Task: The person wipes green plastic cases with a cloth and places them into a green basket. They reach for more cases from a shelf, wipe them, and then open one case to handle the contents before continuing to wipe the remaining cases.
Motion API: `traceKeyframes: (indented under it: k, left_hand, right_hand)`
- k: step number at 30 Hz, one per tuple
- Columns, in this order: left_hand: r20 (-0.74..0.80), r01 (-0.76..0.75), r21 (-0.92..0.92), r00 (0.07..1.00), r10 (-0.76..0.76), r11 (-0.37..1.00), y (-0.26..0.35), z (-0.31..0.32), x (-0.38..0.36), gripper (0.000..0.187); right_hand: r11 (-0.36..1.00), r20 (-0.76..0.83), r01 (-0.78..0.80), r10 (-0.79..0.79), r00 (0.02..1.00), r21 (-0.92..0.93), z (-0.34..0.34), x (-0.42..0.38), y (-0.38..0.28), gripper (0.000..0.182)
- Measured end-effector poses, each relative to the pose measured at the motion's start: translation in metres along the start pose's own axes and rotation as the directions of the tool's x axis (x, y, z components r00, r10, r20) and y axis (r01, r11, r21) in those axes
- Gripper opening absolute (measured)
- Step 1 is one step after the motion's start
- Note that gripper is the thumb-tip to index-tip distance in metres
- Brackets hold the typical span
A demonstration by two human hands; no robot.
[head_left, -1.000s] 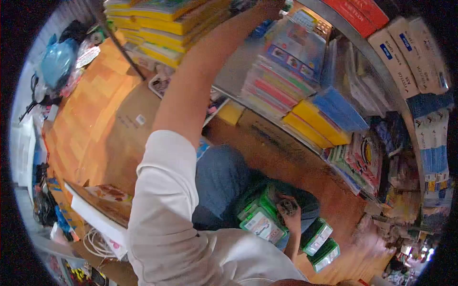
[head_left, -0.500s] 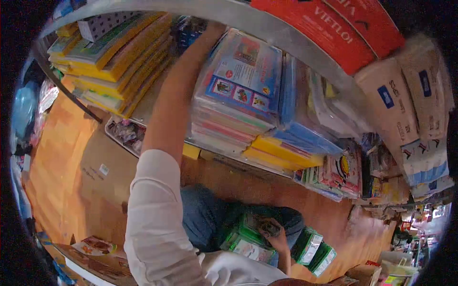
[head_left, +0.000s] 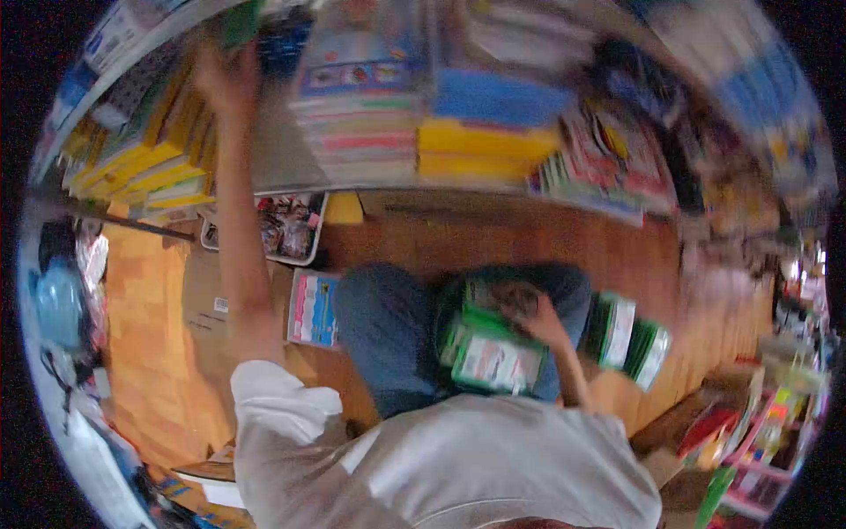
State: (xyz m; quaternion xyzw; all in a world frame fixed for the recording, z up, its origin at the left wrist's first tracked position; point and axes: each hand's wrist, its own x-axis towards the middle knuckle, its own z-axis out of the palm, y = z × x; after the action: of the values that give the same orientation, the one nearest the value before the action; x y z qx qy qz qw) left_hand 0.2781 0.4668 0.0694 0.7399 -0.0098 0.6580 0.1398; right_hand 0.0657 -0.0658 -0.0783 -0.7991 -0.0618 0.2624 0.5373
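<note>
My left hand (head_left: 226, 78), smeared by motion, is stretched over the shelf on the left with its fingers closed at a green packet (head_left: 241, 22). Beside that hand stands a stack of yellow-edged books (head_left: 163, 154). In my lap lie green-edged plastic packs (head_left: 498, 361) with white labels. My right hand (head_left: 539, 316) curls at their upper end, around a dark item I cannot make out. More green packs (head_left: 617, 331) lie on the floor by my right knee.
The shelf also bears a tall stack of wrapped books (head_left: 357, 132), blue and yellow folders (head_left: 493, 145) and magazines (head_left: 608, 159). Below its edge sits a white tray (head_left: 313, 251) of small wrapped items. A cardboard box (head_left: 207, 309) and a pink-blue pack (head_left: 313, 309) lie left of my legs.
The view has tilted down and turned. My left hand, hidden behind the shelf items before, now shows with a green packet at its fingers. My right hand stays at the packs in my lap.
</note>
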Motion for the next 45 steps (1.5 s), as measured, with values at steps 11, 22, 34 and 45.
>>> traceKeyframes:
  k: [11, 22, 34, 45]
  left_hand:
    - [0.041, 0.609, -0.45, 0.745, -0.666, 0.653, 0.217, -0.21, -0.166, 0.045]
    - [0.725, 0.022, -0.604, 0.43, 0.538, 0.796, 0.422, -0.174, -0.229, 0.065]
    - [0.817, 0.321, -0.563, 0.36, 0.451, 0.762, 0.399, -0.145, -0.206, 0.089]
    - [0.901, 0.145, -0.21, 0.412, 0.134, 0.967, 0.34, -0.17, -0.24, 0.049]
  right_hand:
    - [0.911, -0.272, -0.02, 0.143, 0.951, 0.411, -0.037, 0.012, 0.081, 0.048]
    - [0.931, -0.554, 0.325, -0.359, 0.751, -0.163, -0.079, -0.036, 0.09, 0.037]
    - [0.889, -0.451, 0.31, -0.137, 0.882, 0.336, -0.047, -0.041, 0.104, 0.024]
    - [0.954, -0.587, 0.282, -0.172, 0.791, 0.101, -0.03, -0.042, 0.095, 0.032]
